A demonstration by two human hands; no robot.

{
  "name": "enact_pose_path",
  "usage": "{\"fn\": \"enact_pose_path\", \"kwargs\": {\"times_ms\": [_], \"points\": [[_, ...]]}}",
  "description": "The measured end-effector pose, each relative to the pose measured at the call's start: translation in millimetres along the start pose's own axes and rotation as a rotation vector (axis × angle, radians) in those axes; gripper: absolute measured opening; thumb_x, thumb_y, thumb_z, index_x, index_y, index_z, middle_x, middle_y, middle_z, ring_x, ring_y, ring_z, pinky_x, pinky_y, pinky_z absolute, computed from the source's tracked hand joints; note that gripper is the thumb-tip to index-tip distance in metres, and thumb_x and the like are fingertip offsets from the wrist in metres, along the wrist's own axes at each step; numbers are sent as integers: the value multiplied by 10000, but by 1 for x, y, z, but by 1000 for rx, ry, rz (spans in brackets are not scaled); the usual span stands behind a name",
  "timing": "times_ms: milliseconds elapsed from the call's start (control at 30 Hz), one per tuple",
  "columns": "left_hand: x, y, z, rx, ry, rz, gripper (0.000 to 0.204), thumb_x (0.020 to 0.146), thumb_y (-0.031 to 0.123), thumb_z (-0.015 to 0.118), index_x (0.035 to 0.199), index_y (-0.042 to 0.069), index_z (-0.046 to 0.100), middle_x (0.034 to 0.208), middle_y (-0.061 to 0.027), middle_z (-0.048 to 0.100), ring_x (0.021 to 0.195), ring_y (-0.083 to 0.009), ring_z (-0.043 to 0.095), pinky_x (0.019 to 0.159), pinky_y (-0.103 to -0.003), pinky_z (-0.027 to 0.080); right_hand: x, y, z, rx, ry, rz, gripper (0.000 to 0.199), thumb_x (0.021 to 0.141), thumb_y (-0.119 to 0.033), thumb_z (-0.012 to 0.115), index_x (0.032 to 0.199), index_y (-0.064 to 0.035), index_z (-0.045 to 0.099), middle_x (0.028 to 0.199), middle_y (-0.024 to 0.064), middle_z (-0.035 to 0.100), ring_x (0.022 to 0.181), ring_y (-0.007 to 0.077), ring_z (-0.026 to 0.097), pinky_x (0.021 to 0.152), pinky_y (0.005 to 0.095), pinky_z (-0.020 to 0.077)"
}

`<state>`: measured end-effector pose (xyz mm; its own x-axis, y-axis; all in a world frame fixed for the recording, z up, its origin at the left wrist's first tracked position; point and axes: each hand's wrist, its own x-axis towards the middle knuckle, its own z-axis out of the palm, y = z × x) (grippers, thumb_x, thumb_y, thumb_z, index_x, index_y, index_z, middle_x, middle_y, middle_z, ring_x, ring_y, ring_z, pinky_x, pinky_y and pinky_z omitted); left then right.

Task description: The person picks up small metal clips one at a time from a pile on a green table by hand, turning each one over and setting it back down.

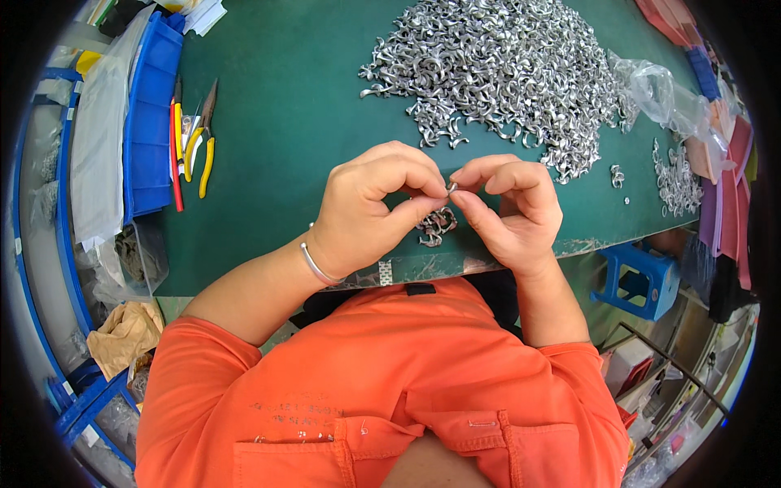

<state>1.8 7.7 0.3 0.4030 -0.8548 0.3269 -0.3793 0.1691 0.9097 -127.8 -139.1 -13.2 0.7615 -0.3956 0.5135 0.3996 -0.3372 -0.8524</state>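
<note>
Between the fingertips of both hands is a small silvery metal piece [452, 187], held over the near part of the green table. My left hand [376, 203] pinches it from one side, thumb against forefinger. From the other side my right hand [514, 207] grips it the same way, its other fingers curled. Just below the fingertips lies a little cluster of curved metal pieces [436, 228], partly hidden by my left hand. Beyond my hands a large heap of similar curved metal pieces [504, 69] spreads over the table.
Yellow-handled pliers [203, 146] and a red pen-like tool [176, 163] lie beside a blue bin [150, 122] at left. At right are a clear plastic bag [663, 93] and a smaller pile of metal rings [677, 183]. A blue stool [639, 281] stands below the table edge.
</note>
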Motion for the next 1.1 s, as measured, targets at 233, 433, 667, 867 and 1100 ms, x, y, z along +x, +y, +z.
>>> {"fn": "enact_pose_path", "kwargs": {"times_ms": [233, 433, 667, 867, 1100], "points": [[0, -1, 3, -24, 98, 3, 199, 722, -108, 734, 834, 34, 649, 913, -80, 662, 852, -165, 639, 721, -260, 520, -1, 0, -1, 42, -17, 4, 312, 766, 135, 710, 919, -17, 485, 864, 147, 662, 801, 197, 666, 696, 296, 549], [1, 8, 2, 133, 112, 71, 194, 694, -88, 725, 799, 58, 652, 868, -60, 673, 799, -209, 656, 682, -292, 530, -1, -1, -2, 38, -22, 15, 318, 760, 143, 705, 920, -22, 485, 871, 149, 665, 809, 203, 668, 701, 296, 548], [4, 5, -4, 211, 27, 241, 237, 664, -108, 735, 786, 76, 649, 862, -49, 671, 770, -211, 632, 675, -301, 496, 4, 4, -15, -293, 66, 51, 223, 788, 115, 661, 889, -24, 519, 897, 120, 683, 818, 184, 670, 724, 286, 529], [4, 4, -3, 236, 69, 228, 250, 640, -120, 726, 771, 78, 647, 856, -41, 661, 763, -215, 611, 665, -300, 482, 29, -1, -25, -628, -32, 131, 156, 771, 54, 664, 862, -24, 564, 892, 102, 672, 836, 254, 647, 760, 354, 515], [4, 3, -2, 268, 93, 222, 252, 643, -123, 726, 769, 74, 634, 859, -43, 648, 761, -209, 608, 637, -291, 489, 26, 11, -17, -741, -145, 62, 187, 735, 33, 706, 832, -38, 563, 792, 83, 628, 773, 274, 604, 724, 368, 486]]}}
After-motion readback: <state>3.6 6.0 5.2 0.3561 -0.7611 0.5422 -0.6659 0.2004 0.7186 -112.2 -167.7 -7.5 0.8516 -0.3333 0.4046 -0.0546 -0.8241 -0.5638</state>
